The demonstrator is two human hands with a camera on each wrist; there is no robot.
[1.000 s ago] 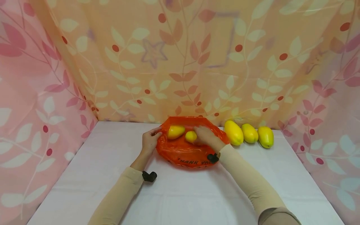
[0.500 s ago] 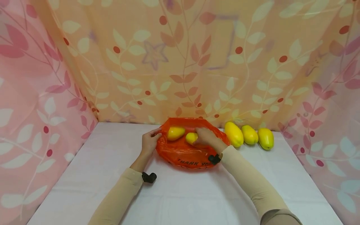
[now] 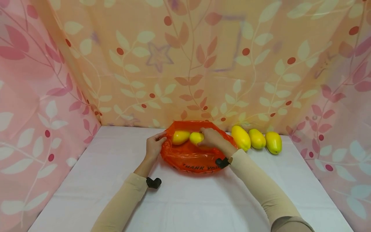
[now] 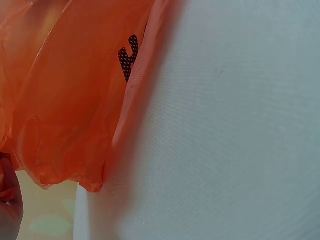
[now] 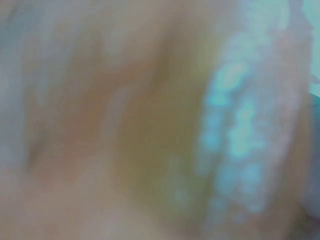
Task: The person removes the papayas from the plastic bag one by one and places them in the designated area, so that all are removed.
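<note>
An orange-red plastic bag (image 3: 191,158) lies with its mouth spread, "THANK YOU" lettered on its near side. My left hand (image 3: 153,148) pinches its left rim between thumb and fingers; a bit of that hand (image 4: 10,215) shows at the lower left of the left wrist view. Inside the bag sits an oval yellow fruit (image 3: 180,137). Beside it is a smaller-looking yellow fruit (image 3: 196,138), its right end held between the thumb and fingers of my right hand (image 3: 213,139). In the right wrist view this fruit (image 5: 160,140) is a blurred yellowish patch between pale shapes.
Three yellow fruits, a long one (image 3: 241,138), a shorter one (image 3: 257,139) and a rightmost one (image 3: 273,142), stand right of the bag by the back wall. A white cloth (image 3: 191,206) covers the table. Leaf-patterned curtains (image 3: 185,64) enclose the back and sides.
The fruit at my right hand has shifted slightly left and away from me, closer to the other one, and more of it shows. My left hand keeps its place on the rim.
</note>
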